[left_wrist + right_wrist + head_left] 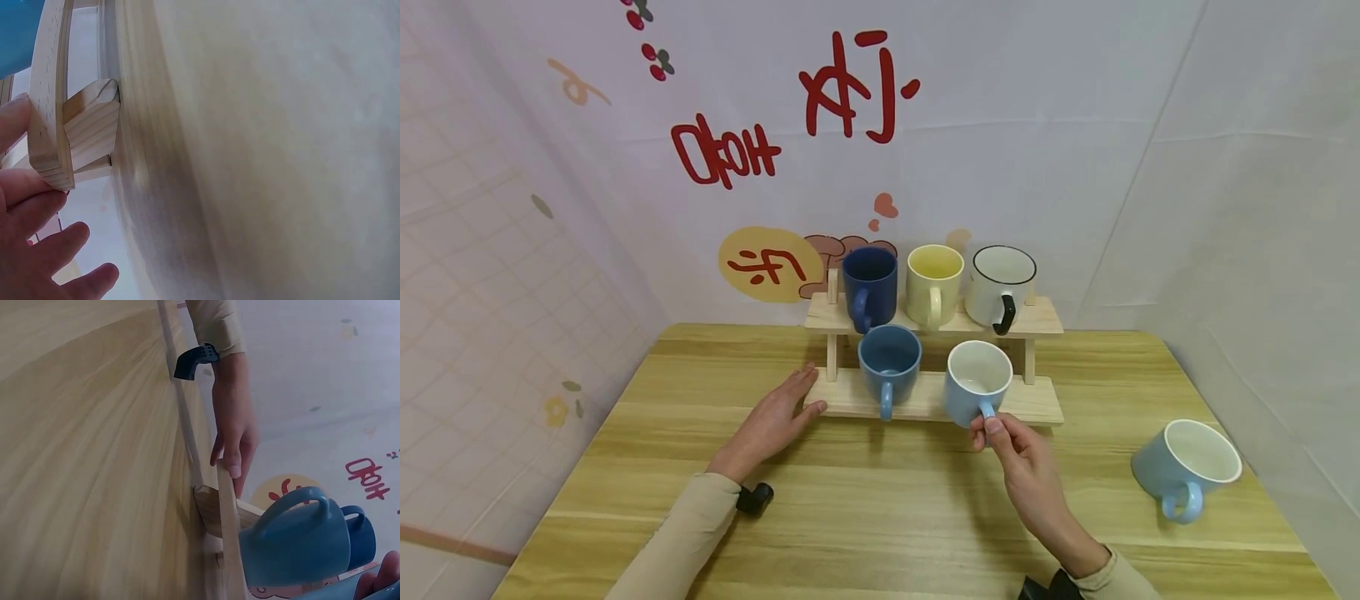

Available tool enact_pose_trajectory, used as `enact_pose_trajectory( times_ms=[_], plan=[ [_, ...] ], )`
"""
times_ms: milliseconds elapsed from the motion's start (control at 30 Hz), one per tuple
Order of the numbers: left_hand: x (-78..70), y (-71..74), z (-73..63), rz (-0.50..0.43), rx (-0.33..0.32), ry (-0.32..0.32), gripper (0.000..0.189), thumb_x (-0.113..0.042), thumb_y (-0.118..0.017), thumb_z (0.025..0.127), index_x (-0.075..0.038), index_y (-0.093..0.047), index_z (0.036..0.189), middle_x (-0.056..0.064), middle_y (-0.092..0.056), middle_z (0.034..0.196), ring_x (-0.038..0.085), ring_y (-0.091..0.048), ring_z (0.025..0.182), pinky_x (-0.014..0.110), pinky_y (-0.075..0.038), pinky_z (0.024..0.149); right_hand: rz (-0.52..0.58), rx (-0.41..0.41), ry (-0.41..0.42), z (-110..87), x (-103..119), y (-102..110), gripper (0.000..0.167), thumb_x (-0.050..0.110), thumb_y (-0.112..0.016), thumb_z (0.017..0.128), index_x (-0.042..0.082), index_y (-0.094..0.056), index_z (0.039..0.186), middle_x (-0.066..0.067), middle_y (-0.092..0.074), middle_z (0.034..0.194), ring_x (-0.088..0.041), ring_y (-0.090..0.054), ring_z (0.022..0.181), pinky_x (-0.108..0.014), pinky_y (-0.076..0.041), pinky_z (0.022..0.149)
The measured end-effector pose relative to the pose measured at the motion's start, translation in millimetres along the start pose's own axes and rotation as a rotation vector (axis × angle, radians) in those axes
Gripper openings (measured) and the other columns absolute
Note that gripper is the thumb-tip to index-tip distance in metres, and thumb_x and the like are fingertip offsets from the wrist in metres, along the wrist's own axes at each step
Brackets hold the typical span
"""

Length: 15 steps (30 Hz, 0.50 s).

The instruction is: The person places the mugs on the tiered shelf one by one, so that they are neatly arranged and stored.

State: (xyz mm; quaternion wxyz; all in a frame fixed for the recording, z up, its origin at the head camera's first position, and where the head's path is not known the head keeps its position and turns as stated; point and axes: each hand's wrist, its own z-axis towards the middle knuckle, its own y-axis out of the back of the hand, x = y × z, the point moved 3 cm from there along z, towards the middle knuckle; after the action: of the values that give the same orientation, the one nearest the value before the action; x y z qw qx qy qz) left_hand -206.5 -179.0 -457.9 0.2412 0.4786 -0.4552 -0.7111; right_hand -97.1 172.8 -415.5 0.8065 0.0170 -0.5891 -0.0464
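Note:
My right hand [1026, 471] pinches the handle of a light blue mug with a white inside [973, 387]. That mug overlaps the right part of the lower shelf [1037, 400] of a two-tier wooden rack. In the right wrist view only fingertips [381, 575] and a strip of the mug show. My left hand [771, 421] touches the lower shelf's left end, thumb at the front edge and the other fingers loosely spread, as the left wrist view also shows. Between the hands, a medium blue mug [889, 367] stands on the lower shelf, handle forward.
Along the upper shelf [1045, 318] stand a dark blue mug [871, 287], a yellow mug [934, 287] and a white mug with black rim and handle [1000, 287]. Another light blue mug [1183, 467] stands on the wooden table [865, 533] at the right. Behind hangs a printed white cloth [1037, 125].

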Motion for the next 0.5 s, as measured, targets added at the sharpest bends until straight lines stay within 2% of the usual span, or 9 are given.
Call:
enact_pose_trajectory(
  times_ms=[167,267,500],
  plan=[
    [0.2,-0.1,0.9,-0.001,0.006,0.01,0.069,-0.038,-0.06,0.106,0.004,-0.038,0.157,0.02,-0.034,0.164,0.043,-0.034,0.149,0.058,-0.032,0.118,-0.025,-0.003,-0.042,5.6,-6.3,-6.4,0.03,0.01,-0.048,0.111,-0.012,-0.067,0.104,-0.014,-0.066,0.082,-0.014,-0.063,0.085,-0.022,-0.051,0.086],
    [0.3,-0.1,1.4,-0.005,0.007,0.011,0.069,-0.038,-0.06,0.106,0.004,-0.038,0.157,0.02,-0.034,0.164,0.043,-0.034,0.149,0.058,-0.032,0.118,-0.035,0.0,-0.057,8.9,-9.3,-9.3,0.031,0.013,-0.049,0.111,-0.011,-0.067,0.104,-0.021,-0.065,0.084,-0.014,-0.063,0.086,-0.022,-0.051,0.087],
    [0.9,-0.7,0.5,-0.002,0.001,0.008,0.069,-0.038,-0.06,0.106,0.004,-0.038,0.157,0.02,-0.035,0.164,0.043,-0.034,0.149,0.058,-0.032,0.118,-0.03,0.005,-0.073,15.8,-17.4,-15.9,0.033,0.016,-0.049,0.111,-0.012,-0.068,0.105,-0.019,-0.067,0.085,-0.014,-0.064,0.086,-0.021,-0.05,0.089]
  ],
)
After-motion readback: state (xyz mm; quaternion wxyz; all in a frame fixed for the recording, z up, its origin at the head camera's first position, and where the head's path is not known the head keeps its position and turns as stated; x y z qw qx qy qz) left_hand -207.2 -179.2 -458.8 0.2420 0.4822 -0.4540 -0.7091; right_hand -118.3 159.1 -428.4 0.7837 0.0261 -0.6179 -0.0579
